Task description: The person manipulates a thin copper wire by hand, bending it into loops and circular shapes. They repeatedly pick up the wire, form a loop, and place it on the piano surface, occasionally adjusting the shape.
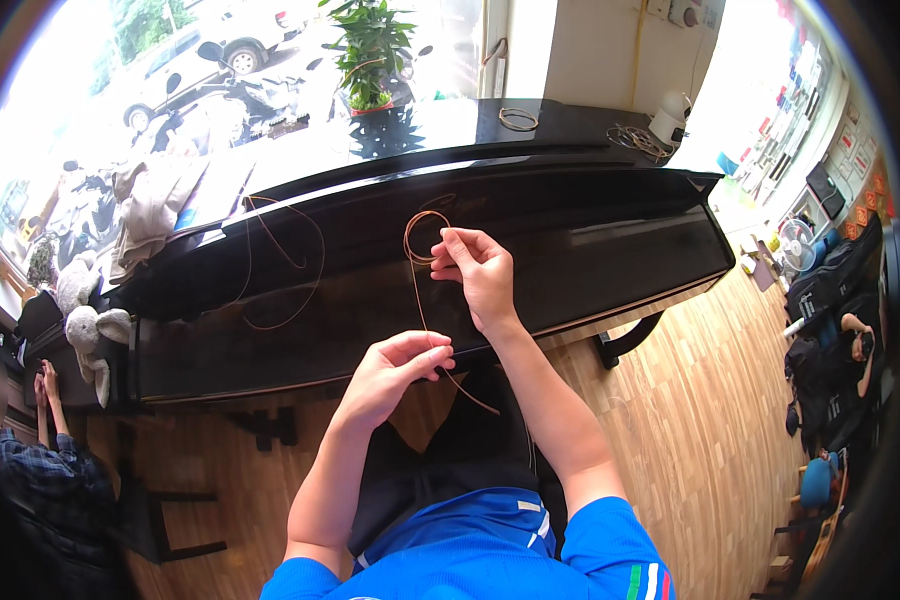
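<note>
Between my hands is a thin copper-coloured wire [417,290], wound at its upper part into a small round coil of several loops. My right hand [480,275] pinches the coil's right side between thumb and fingers. Lower and to the left, my left hand [395,372] is closed in a pinch on the straight length hanging from the coil. The free tail runs out past my left fingertips, down to the right. Both hands are in front of a glossy black piano [590,225]. Another loose wire [322,262] curves across the piano's left part.
A wire ring [518,120], a wire tangle [635,140] and a white device [670,118] lie on the piano top, near a potted plant [368,50]. A plush toy [92,325] sits at its left end. Another person [50,470] sits left. Black bags [835,330] line the right.
</note>
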`<state>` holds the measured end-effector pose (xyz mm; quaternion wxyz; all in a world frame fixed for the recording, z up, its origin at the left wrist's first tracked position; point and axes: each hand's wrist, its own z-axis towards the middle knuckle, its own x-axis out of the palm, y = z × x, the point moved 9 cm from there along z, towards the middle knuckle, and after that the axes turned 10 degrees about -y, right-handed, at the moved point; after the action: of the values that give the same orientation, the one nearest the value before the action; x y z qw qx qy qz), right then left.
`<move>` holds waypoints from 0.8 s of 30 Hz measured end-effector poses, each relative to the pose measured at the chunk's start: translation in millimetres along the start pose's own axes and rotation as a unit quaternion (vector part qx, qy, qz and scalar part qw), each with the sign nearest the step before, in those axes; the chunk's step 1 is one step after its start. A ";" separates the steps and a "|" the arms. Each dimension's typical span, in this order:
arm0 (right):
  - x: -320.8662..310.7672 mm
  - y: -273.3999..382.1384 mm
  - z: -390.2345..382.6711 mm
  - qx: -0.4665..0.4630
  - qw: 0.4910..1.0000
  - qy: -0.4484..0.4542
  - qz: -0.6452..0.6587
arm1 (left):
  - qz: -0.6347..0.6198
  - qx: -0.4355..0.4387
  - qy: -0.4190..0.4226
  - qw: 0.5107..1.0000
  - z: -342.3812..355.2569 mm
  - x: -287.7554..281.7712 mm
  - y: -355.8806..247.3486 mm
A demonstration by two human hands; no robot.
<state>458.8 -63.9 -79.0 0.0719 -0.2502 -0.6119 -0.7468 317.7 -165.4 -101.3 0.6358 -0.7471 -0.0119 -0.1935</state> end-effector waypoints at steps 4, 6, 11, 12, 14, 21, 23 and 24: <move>5.3 5.6 -5.5 0.048 0.998 0.016 0.035 | 0.035 0.054 -0.047 0.997 5.6 -16.8 -18.4; 3.0 11.2 -5.6 0.061 0.997 0.015 0.039 | 0.068 0.124 -0.108 0.984 8.1 -28.6 -38.5; 6.2 24.8 -10.0 0.094 0.993 0.009 0.064 | 0.134 0.281 -0.204 0.928 19.1 -54.7 -74.1; 8.2 25.4 -10.6 0.100 0.993 0.015 0.067 | 0.137 0.276 -0.213 0.927 22.4 -54.6 -74.1; 11.0 25.0 -12.7 0.113 0.991 0.024 0.071 | 0.173 0.278 -0.225 0.918 30.6 -54.6 -70.9; 17.3 25.0 -18.3 0.103 0.993 0.062 -0.006 | 0.097 0.181 -0.030 0.978 43.6 -30.0 -61.1; 20.6 20.4 -19.9 0.121 0.987 0.101 -0.039 | 0.022 0.161 -0.028 0.986 51.1 -35.4 -66.1; 21.9 18.3 -20.2 0.120 0.985 0.112 -0.053 | -0.042 0.146 -0.024 0.988 55.4 -33.1 -68.2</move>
<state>441.7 -83.1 -55.3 0.1294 -0.1219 -0.6975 -0.6942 284.2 -91.9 -53.4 0.7289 -0.6496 -0.0869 -0.1979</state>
